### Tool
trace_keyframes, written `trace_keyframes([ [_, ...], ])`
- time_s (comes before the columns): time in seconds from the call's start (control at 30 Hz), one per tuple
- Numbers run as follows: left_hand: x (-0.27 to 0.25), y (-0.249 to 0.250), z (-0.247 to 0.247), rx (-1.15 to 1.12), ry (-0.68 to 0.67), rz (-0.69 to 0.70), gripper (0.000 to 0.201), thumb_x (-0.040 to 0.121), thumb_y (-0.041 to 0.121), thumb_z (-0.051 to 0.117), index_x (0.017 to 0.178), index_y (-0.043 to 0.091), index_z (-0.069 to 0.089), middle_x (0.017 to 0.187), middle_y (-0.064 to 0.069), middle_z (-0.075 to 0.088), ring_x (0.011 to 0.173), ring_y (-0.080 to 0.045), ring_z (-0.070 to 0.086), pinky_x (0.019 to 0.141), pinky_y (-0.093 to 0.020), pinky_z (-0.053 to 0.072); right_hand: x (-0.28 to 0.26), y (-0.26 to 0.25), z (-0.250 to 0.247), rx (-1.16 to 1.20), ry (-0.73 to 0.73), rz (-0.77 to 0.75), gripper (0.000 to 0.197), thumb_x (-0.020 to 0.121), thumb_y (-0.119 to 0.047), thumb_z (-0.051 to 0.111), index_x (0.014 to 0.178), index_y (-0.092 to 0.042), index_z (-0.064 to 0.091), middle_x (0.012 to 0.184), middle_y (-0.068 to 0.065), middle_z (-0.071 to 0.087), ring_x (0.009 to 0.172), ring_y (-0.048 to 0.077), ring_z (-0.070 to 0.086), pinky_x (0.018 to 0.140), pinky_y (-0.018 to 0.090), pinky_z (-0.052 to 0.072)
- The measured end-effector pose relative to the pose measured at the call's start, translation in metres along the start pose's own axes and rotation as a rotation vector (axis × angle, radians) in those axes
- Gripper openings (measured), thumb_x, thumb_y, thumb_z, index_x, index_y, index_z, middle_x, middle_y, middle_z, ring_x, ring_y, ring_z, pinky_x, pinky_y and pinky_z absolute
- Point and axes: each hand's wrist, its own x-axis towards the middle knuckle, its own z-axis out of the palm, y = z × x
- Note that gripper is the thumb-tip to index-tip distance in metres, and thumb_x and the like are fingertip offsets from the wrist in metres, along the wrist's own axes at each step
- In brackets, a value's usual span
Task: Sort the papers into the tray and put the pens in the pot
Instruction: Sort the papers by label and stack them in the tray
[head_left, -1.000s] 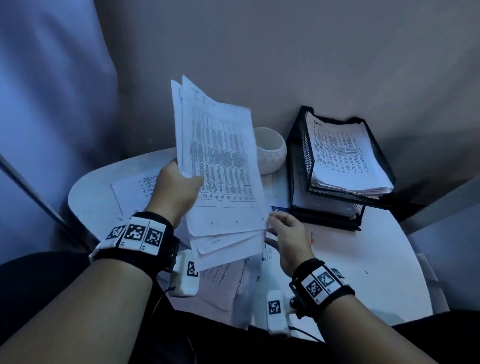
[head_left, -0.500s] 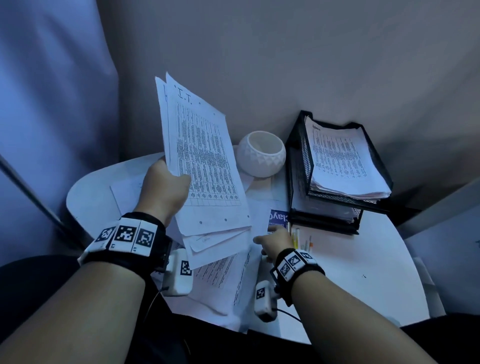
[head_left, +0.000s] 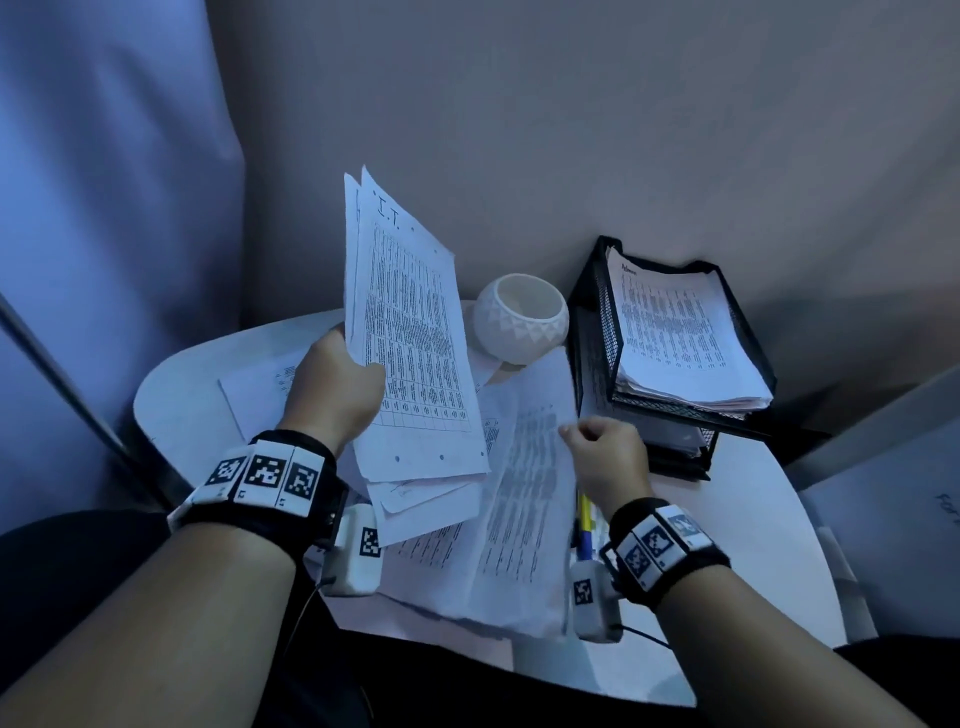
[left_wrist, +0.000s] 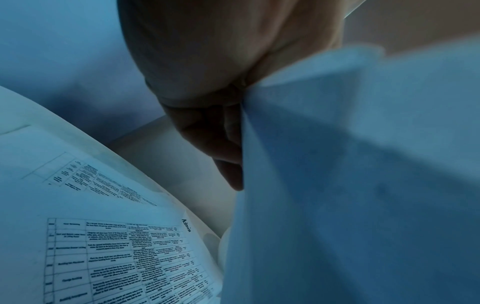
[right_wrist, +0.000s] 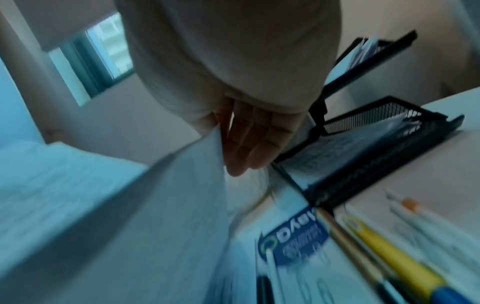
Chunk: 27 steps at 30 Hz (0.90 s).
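Note:
My left hand (head_left: 337, 387) grips a stack of printed papers (head_left: 410, 353) upright above the table; from the left wrist view the stack (left_wrist: 350, 174) fills the right side. My right hand (head_left: 605, 454) pinches the edge of one printed sheet (head_left: 524, 499) and lifts it off the table; this sheet (right_wrist: 155, 205) rises beside my fingers (right_wrist: 249, 144). A black mesh tray (head_left: 597, 332) with two tiers stands at the back right, its top tier holding papers (head_left: 680, 332). The white faceted pot (head_left: 522, 325) stands left of it. Pens, one a yellow pen (right_wrist: 389, 251), lie under my right hand.
More loose sheets (head_left: 260, 384) lie on the round white table (head_left: 753, 519), one headed "Admin" (left_wrist: 116, 257). A blue-printed card (right_wrist: 293, 238) lies next to the pens. A wall stands close behind the tray and pot.
My right hand went down to the table, took hold of a sheet's edge and raised it. The left hand tilted its stack slightly left, uncovering the pot.

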Motion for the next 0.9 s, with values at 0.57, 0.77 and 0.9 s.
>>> trace_keyframes([
  [0.57, -0.031, 0.016, 0.017, -0.020, -0.125, 0.048, 0.022, 0.089, 0.013, 0.059, 0.105, 0.026, 0.066, 0.097, 0.007, 0.074, 0.095, -0.026, 0.070, 0.091, -0.044, 0.057, -0.002, -0.021, -0.135, 0.806, 0.127, 0.115, 0.018, 0.104, -0.006, 0.052, 0.106, -0.009, 0.070, 0.101, 0.016, 0.076, 0.087, 0.034, 0.071, 0.081, 0.051, 0.060],
  [0.77, -0.047, 0.017, 0.030, -0.169, -0.338, 0.060, 0.022, 0.096, 0.002, 0.060, 0.104, 0.019, 0.072, 0.090, 0.005, 0.080, 0.087, -0.013, 0.075, 0.085, -0.040, 0.058, -0.001, -0.013, -0.108, 0.833, 0.057, 0.231, 0.014, 0.102, -0.013, 0.055, 0.100, -0.016, 0.069, 0.097, 0.016, 0.068, 0.088, 0.032, 0.061, 0.085, 0.055, 0.053],
  [0.9, -0.060, 0.023, 0.037, -0.269, -0.429, 0.046, 0.030, 0.100, -0.003, 0.051, 0.112, 0.014, 0.073, 0.106, -0.006, 0.080, 0.104, -0.027, 0.075, 0.097, -0.048, 0.057, -0.006, -0.007, -0.081, 0.839, -0.005, 0.296, 0.007, 0.101, -0.013, 0.056, 0.096, -0.016, 0.060, 0.091, 0.010, 0.060, 0.081, 0.026, 0.056, 0.070, 0.038, 0.047],
])
